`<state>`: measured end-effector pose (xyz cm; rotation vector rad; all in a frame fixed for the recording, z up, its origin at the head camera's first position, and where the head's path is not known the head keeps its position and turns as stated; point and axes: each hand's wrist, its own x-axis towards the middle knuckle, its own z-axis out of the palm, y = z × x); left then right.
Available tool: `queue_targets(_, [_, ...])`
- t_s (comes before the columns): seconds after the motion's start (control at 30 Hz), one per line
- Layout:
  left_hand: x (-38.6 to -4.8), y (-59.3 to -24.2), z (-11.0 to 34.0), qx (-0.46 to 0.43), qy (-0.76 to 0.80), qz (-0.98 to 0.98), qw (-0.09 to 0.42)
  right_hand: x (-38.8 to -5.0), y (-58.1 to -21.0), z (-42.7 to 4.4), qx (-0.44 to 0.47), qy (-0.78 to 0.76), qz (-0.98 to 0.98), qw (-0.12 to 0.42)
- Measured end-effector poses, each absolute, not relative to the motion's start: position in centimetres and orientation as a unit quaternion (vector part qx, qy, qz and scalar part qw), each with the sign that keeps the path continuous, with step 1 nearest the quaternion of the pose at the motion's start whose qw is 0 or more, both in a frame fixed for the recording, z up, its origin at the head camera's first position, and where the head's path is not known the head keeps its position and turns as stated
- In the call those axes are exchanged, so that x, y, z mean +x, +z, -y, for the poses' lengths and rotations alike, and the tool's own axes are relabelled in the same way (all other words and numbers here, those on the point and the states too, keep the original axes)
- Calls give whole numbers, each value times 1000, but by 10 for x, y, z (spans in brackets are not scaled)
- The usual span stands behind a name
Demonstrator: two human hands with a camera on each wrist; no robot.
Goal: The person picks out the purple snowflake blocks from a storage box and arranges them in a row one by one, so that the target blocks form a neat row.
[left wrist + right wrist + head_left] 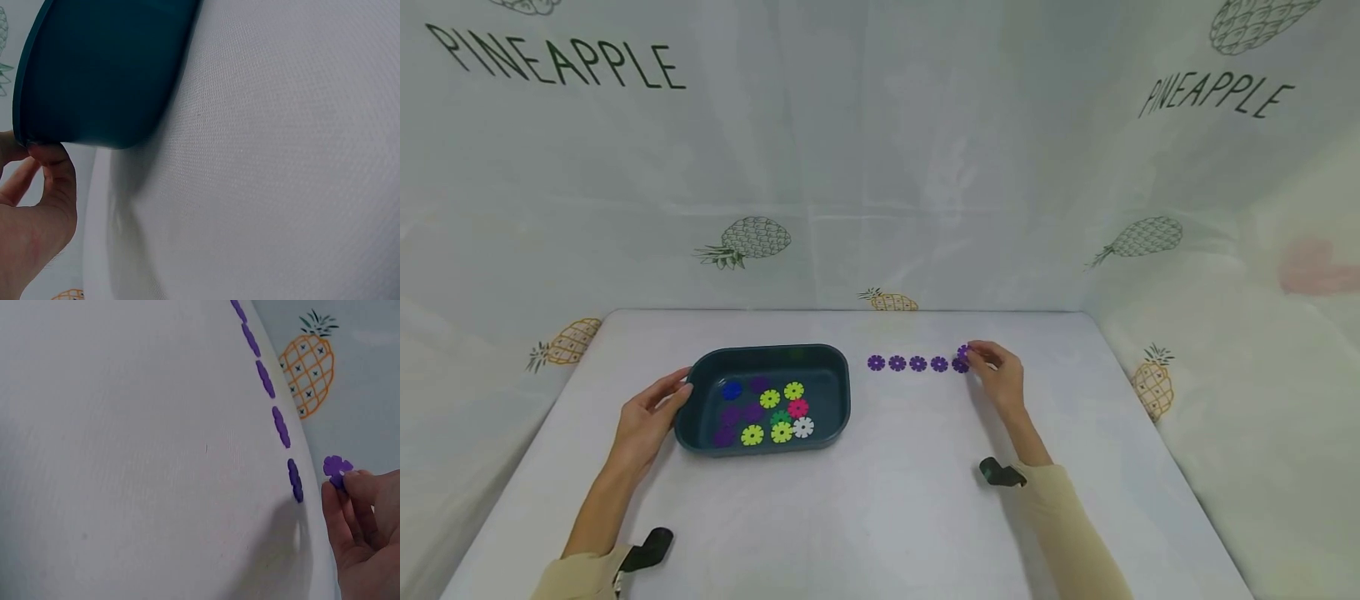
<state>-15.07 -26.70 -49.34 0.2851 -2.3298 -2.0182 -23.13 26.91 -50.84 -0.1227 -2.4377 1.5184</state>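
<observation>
My right hand (1002,379) pinches a purple notched disc (336,469) between thumb and fingertips, above the right end of a row. That row is several matching purple discs (918,364) lying flat with small gaps between them. At the left, my left hand (643,421) grips the rim of a dark teal tray (842,400) between thumb and fingers. In the tray lie loose flower-shaped discs: yellow (752,435), purple (725,437), blue (732,390), pink (798,407), green (781,417) and white (803,427). The left wrist view shows the tray's outer wall only.
A white table (880,517) carries everything. Behind its far edge hangs a pale cloth (925,167) printed with pineapples and lettering. Dark wrist camera mounts (1000,473) stick out from both beige sleeves.
</observation>
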Motion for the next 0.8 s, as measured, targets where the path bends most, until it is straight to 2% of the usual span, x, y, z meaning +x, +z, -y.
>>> queue_targets(0.43, [-154, -495, 267, 104, -639, 762, 15, -227, -521, -293, -74, 484, 862, 129])
queue_targets(0.8, [-154, -497, 268, 105, -638, 763, 14, -228, -521, -298, -38, 421, 898, 122])
